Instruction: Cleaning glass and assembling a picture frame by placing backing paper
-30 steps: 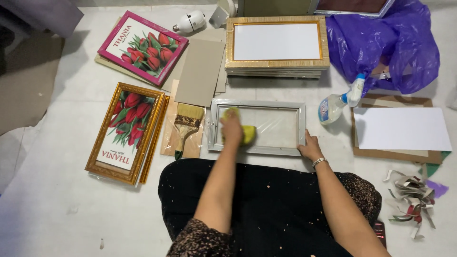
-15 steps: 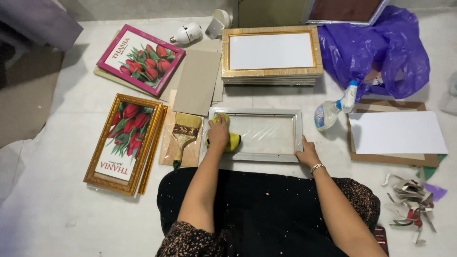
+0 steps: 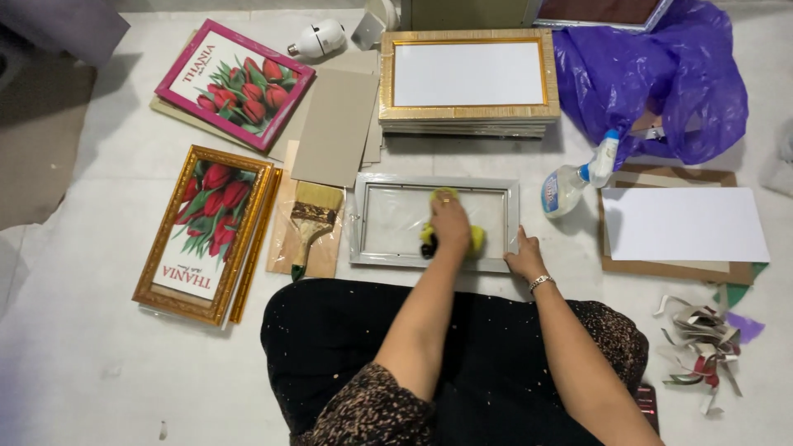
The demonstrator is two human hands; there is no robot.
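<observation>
Head view: left hand (image 3: 450,225) pressed down on a yellow cleaning cloth (image 3: 474,239), on the glass of a silver-grey rectangular picture frame (image 3: 435,186) lying flat on the floor, near the lap; right hand (image 3: 525,258) flat, fingers spread, bracing the frame's near right corner. Judgement: wipe evenly into the corners, keep the frame pinned. Purple plastic bag (image 3: 661,78) far right, contents hidden; clear spray bottle (image 3: 570,183) just right of the frame.

The left hand (image 3: 450,223) with the yellow cloth (image 3: 475,239) is now seen farther right on the glass of the silver frame (image 3: 512,194), nearer the fingers of the right hand (image 3: 524,258).
</observation>
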